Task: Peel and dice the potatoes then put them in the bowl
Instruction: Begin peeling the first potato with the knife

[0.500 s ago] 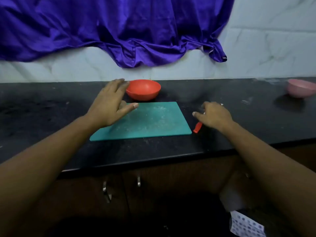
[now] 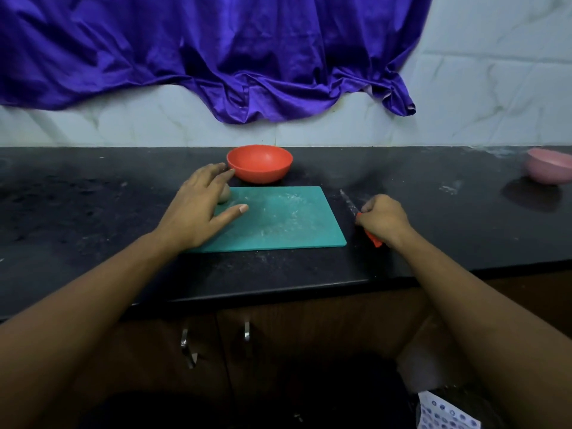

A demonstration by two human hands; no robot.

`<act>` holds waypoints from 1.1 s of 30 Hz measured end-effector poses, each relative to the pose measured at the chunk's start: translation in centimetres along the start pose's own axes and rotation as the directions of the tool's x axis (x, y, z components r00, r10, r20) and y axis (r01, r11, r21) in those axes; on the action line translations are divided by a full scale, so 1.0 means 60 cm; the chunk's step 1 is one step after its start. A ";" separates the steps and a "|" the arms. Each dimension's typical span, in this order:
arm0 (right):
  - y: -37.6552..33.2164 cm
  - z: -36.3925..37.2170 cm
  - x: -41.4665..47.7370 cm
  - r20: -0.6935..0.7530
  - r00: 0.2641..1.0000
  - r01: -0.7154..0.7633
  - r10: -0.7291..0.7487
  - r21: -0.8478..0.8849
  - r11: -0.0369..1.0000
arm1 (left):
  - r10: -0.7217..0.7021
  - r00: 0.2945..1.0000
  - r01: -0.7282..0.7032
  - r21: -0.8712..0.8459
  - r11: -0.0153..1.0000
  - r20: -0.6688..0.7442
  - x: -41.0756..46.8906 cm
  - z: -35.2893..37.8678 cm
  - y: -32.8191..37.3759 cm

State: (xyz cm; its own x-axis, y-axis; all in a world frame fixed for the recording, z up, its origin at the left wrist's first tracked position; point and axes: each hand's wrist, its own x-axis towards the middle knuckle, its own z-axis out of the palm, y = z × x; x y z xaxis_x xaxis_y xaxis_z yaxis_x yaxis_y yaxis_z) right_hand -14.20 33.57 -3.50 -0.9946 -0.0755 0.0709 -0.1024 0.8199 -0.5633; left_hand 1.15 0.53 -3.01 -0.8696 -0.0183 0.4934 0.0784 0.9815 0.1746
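A teal cutting board [image 2: 278, 221] lies on the black counter. On its far left corner sits a pale potato [image 2: 225, 196], mostly hidden behind my left hand [image 2: 201, 209]. That hand hovers over the potato with fingers spread; whether it touches the potato I cannot tell. Behind the board stands an empty red bowl [image 2: 260, 164]. Just right of the board, my right hand [image 2: 383, 216] grips the red handle of a knife [image 2: 351, 205], whose blade points away toward the wall.
A pink bowl [image 2: 549, 165] stands at the far right of the black counter [image 2: 93, 212]. A purple cloth [image 2: 216, 57] hangs on the tiled wall behind. Cupboard doors with metal handles [image 2: 246, 331] lie below the counter's front edge.
My right hand has closed round the knife handle and lifted it so the blade now shows. My left hand stays spread over the potato.
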 end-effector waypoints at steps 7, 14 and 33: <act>-0.069 0.016 -0.010 0.058 0.990 0.084 -0.125 0.466 0.881 | -0.086 0.996 0.084 -0.062 0.995 -0.034 0.006 -0.008 -0.039; -0.151 0.072 -0.008 0.177 0.946 0.115 -0.271 0.599 0.792 | -0.193 0.980 0.185 -0.142 0.972 -0.046 0.003 -0.005 -0.068; -0.164 0.152 -0.012 0.080 0.877 0.315 -0.474 0.650 0.692 | -0.061 0.994 0.039 0.217 0.975 0.094 0.072 0.052 -0.093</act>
State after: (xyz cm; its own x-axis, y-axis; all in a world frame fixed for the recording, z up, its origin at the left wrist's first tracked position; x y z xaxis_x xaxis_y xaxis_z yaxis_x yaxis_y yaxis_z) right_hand -12.59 20.38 -5.53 -0.8250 -0.4999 0.2636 -0.3940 0.1744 -0.9024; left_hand -4.56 -4.44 -4.55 -0.9145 -0.0601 0.4000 -0.0635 0.9980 0.0047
